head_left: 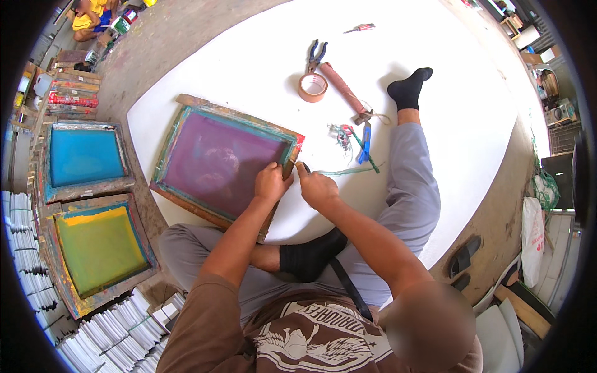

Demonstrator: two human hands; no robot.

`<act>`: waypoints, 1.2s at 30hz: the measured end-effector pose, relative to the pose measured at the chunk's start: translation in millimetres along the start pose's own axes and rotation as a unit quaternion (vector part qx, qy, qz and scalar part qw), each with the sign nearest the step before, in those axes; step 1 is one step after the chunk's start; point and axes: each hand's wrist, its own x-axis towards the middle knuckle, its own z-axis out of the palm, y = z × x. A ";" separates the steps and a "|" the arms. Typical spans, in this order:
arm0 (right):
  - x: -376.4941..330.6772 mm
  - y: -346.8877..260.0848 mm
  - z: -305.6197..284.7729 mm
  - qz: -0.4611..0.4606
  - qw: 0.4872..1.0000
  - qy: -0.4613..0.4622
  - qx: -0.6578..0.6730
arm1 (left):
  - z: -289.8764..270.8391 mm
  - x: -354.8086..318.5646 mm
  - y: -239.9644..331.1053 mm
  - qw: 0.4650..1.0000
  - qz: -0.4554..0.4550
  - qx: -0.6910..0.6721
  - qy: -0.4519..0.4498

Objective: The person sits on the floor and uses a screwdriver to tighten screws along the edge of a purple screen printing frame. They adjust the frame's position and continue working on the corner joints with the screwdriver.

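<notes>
Head view of a person seated on a white sheet (261, 56) spread over the floor, one leg folded in front and the other stretched out to the right, both feet in black socks. A wooden screen-printing frame with purple mesh (224, 163) lies flat on the sheet just in front of the folded leg, its near right corner between the two hands. The left hand (272, 182) rests on the right edge of this frame, its fingers curled together and clamped on the wood near the corner. The right hand (316, 188) sits just beside it, touching the same corner, with its fingers closed on a small dark object too small to identify. A thin green strip (343, 170) trails from the right hand across the sheet toward a blue-handled tool (365, 143) and a small tangle of green and red scraps (341, 133). Farther up the sheet lie a roll of brown tape (313, 87), a pair of pliers (316, 56) touching the roll's far side, a long reddish-brown handled tool (345, 92) and, well apart near the top, a small screwdriver (360, 28). To the left, off the sheet, two more frames lie on the bare floor: one with blue mesh (85, 155) and one with yellow-green mesh (99, 248). Stacks of white printed sheets (118, 336) line the lower left edge.
</notes>
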 end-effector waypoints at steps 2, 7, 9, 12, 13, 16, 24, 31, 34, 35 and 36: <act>13.3 10.0 16.2 -0.044 0.995 0.043 0.081 | -0.2 1.9 -0.3 1.000 0.001 -0.004 0.000; 15.6 29.4 7.9 0.119 0.787 -0.141 0.589 | -1.4 -0.3 -2.3 1.000 -0.004 -0.014 -0.016; 10.9 31.7 -1.7 0.174 0.690 -0.176 0.680 | -1.7 -0.9 -1.0 1.000 0.000 -0.021 -0.006; 7.0 38.8 -5.7 0.139 0.779 -0.134 0.596 | -3.6 -0.2 2.3 1.000 -0.015 -0.013 -0.016; 5.5 39.6 -4.8 0.105 0.839 -0.101 0.525 | -4.0 0.3 2.8 0.999 -0.023 -0.008 -0.023; 7.3 48.8 13.3 -0.062 0.977 0.129 0.156 | -0.5 3.2 6.2 0.999 -0.037 -0.006 -0.009; -0.1 9.7 -24.4 -0.005 0.999 0.028 0.036 | -9.8 7.5 19.0 0.997 -0.066 0.027 -0.002; 0.0 3.4 -27.9 -0.008 0.999 0.034 0.020 | -4.9 7.8 15.0 0.998 -0.063 0.012 -0.020; -0.1 0.8 -33.5 0.004 1.000 0.021 0.020 | -4.3 10.8 14.7 0.997 -0.070 0.010 -0.030; 0.0 1.5 -33.5 0.004 1.000 0.021 0.020 | -5.2 11.5 15.9 0.997 -0.070 0.009 -0.027; -0.1 2.4 -33.4 0.004 1.000 0.021 0.020 | -6.3 12.0 17.4 0.997 -0.070 0.008 -0.024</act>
